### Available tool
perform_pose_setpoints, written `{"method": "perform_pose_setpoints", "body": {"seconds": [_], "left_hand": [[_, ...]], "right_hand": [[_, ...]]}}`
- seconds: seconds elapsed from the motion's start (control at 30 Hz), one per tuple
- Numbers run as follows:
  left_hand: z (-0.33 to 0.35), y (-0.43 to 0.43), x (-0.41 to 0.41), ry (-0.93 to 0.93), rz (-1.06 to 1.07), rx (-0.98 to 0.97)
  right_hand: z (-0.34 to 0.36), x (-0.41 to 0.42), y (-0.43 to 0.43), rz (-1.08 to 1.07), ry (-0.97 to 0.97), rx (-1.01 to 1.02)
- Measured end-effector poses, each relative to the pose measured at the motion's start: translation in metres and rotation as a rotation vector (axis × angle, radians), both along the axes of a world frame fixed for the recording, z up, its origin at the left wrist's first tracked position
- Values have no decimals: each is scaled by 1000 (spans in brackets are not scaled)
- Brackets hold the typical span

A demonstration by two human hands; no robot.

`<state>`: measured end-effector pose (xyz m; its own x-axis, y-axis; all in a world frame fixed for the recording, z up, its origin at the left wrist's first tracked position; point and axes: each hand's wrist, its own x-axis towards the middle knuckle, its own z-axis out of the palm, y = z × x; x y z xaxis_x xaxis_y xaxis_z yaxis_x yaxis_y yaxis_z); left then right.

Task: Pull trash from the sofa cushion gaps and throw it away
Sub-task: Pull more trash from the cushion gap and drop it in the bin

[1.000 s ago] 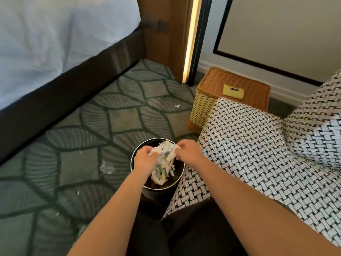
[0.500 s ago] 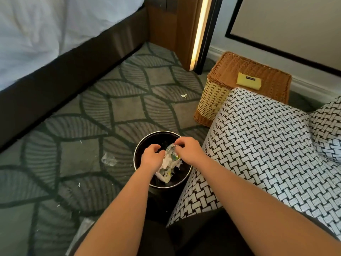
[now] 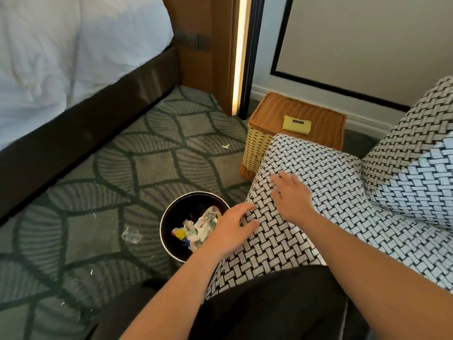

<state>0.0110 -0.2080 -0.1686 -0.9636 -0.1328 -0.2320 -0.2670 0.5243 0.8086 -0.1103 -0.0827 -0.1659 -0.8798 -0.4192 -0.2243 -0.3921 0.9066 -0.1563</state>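
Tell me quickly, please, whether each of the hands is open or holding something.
Left hand: open, empty, beside the bin.
Right hand: open, empty, over the sofa arm.

The bin (image 3: 169, 231) stands on the carpet (image 3: 137, 168) left of the sofa arm (image 3: 318, 182), crumpled trash (image 3: 196, 228) inside it. Behind the arm sits a wicker basket (image 3: 255, 143); the bed (image 3: 61, 57) lies far left.

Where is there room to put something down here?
Carpet between the bed and the wicker basket: mostly bare. Basket lid beside the yellow pouch too. Crowded by the bin: clear wrapper, left hand, right hand.
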Motion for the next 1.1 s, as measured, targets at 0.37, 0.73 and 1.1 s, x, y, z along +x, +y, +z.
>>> {"method": "perform_pose_setpoints", "body": {"seconds": [0.37, 0.73, 1.1], "left_hand": [[-12, 50, -72, -151, -210, -446], [-22, 46, -160, -84, -215, -596], [-29, 36, -284, 53, -240, -684]], "right_hand": [[-8, -22, 83, -242, -1, 153], [-22, -102, 75, -303, 119, 143], [-35, -223, 46, -343, 86, 104]]}}
